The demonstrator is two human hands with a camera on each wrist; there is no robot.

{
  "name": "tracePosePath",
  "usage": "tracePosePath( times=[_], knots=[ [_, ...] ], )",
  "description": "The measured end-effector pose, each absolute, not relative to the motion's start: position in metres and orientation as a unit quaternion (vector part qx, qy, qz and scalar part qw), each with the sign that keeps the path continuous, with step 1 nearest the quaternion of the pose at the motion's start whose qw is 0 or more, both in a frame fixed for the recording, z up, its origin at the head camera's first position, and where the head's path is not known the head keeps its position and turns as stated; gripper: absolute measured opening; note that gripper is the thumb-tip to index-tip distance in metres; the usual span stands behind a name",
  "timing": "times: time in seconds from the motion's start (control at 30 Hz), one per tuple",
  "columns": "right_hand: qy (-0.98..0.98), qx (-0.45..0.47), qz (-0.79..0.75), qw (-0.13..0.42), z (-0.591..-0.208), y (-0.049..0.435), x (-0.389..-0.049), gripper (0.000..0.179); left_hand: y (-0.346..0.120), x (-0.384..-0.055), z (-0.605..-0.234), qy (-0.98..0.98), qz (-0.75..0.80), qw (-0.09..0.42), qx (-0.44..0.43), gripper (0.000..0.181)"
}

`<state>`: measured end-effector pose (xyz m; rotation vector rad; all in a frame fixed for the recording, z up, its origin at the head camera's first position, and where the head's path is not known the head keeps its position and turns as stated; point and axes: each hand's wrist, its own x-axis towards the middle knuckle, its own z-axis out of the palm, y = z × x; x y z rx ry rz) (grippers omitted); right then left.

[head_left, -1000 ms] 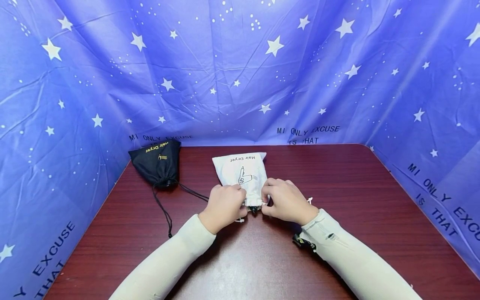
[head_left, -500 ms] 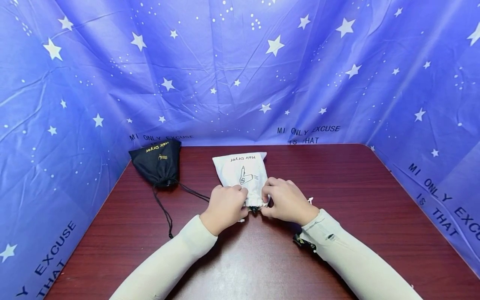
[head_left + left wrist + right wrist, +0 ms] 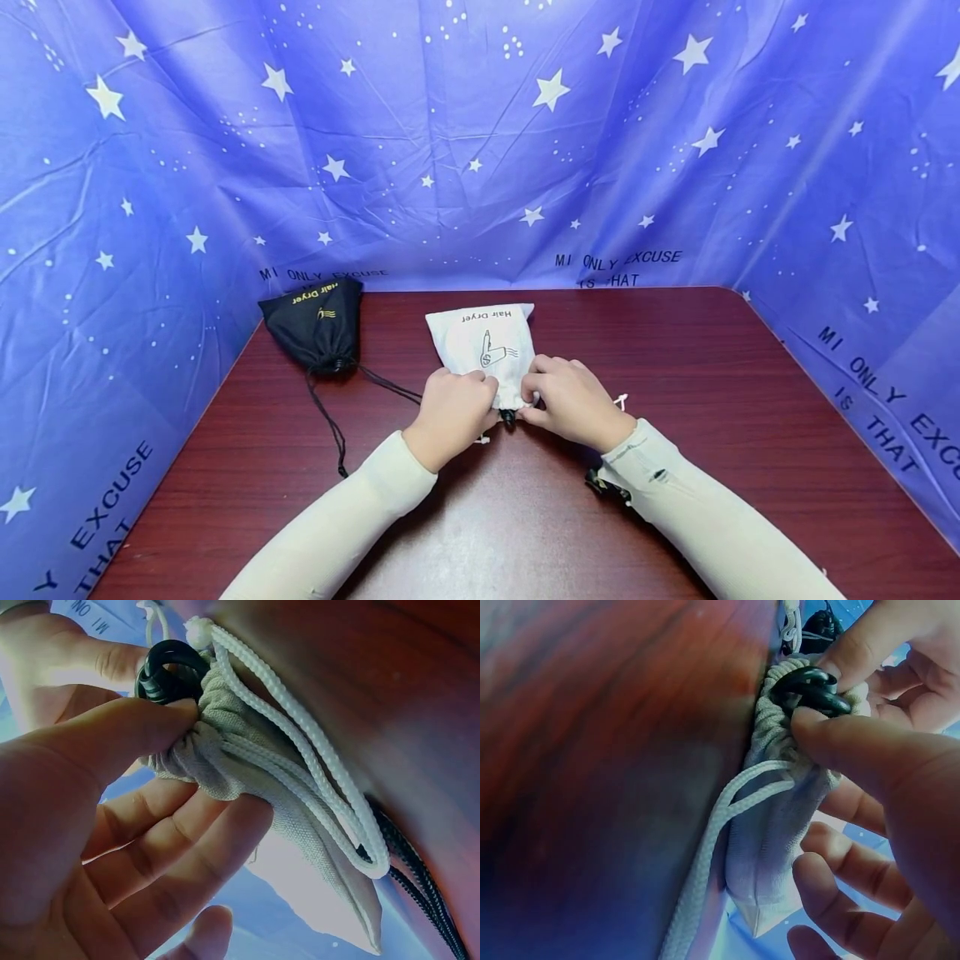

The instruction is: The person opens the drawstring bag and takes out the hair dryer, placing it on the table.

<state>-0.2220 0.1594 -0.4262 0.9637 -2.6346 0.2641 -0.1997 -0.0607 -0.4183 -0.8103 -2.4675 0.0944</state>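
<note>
A white drawstring bag (image 3: 483, 333) printed "Hair Dryer" lies on the table, its gathered mouth towards me. My left hand (image 3: 450, 417) pinches one side of that mouth between thumb and fingers. On the opposite side, my right hand (image 3: 573, 404) pinches the cloth in the same way, its thumb touching the black cable in the right wrist view. A loop of black cable (image 3: 174, 649) pokes out of the opening; whatever else is inside the bag is hidden. White drawcords (image 3: 296, 724) hang in loops from both ends of the hem.
Towards the back left sits a black drawstring bag (image 3: 322, 333) with yellow lettering, its mouth drawn tight. Its black cords (image 3: 390, 387) trail over the dark red wooden table (image 3: 675, 358), one running behind my left hand. A blue curtain (image 3: 450, 150) with stars encloses the back and sides.
My hands have come slightly closer together, and the white bag's mouth is bunched a little narrower between them. The black bag has stayed put.
</note>
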Motion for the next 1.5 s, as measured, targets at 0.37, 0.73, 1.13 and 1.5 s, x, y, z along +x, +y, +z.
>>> tracePosePath(
  times=[0.37,0.73,1.13,1.5],
  knots=[
    [-0.92,0.334,0.088,0.183,-0.4249,0.1553,-0.2199,0.021,-0.0599,-0.2007,-0.4211,-0.909,0.043,0.294,-0.291,0.033],
    [-0.922,0.329,0.091,0.183,-0.4252,0.1544,-0.22,0.022,-0.0593,-0.201,-0.4206,-0.914,0.038,0.287,-0.285,0.032],
    [-0.922,0.329,0.095,0.181,-0.4266,0.1557,-0.2201,0.024,-0.0598,-0.2023,-0.4226,-0.918,0.038,0.272,-0.286,0.034],
    [-0.924,0.326,0.087,0.179,-0.4277,0.1557,-0.221,0.026,-0.0603,-0.2014,-0.4231,-0.919,0.031,0.267,-0.287,0.033]
  ],
)
